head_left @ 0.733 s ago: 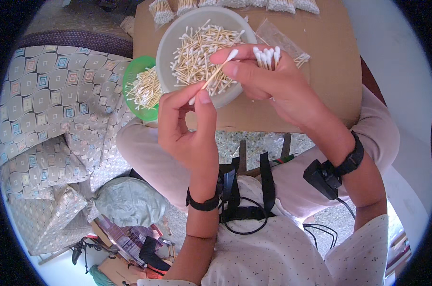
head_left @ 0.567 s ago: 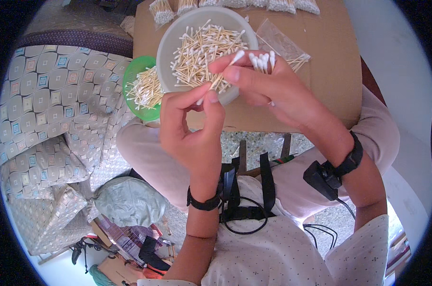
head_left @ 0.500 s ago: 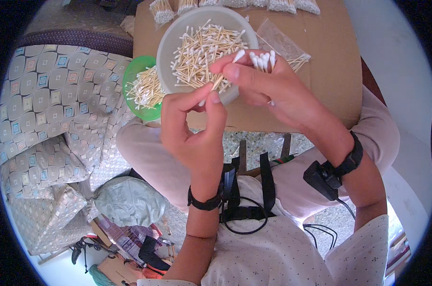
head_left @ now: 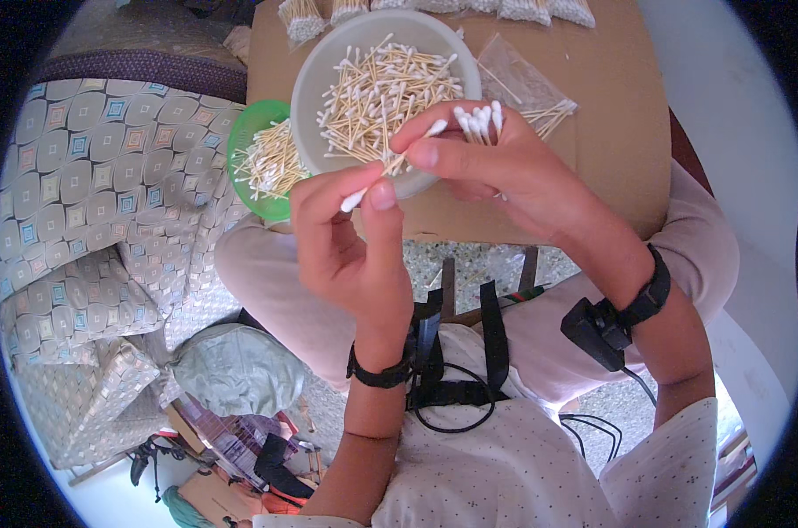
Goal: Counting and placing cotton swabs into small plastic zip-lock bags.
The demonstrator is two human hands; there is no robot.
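Now the left hand [head_left: 346, 242] pinches one thin wooden cotton swab with white tips [head_left: 390, 165] between thumb and forefinger, and the right hand [head_left: 496, 172] is closed around a small bundle of the same swabs [head_left: 478, 119], just above the grey round plastic bowl [head_left: 315, 79] on the brown cardboard counter [head_left: 610, 167]. To do it well, I think the single swab should slide in parallel to the bundle, tips level. The right fingers should loosen only a little, so none falls.

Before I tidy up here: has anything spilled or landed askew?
A few cotton swabs lie loose on the cardboard tabletop beside the clear plastic bag, outside the grey bowl. Nothing looks damaged.
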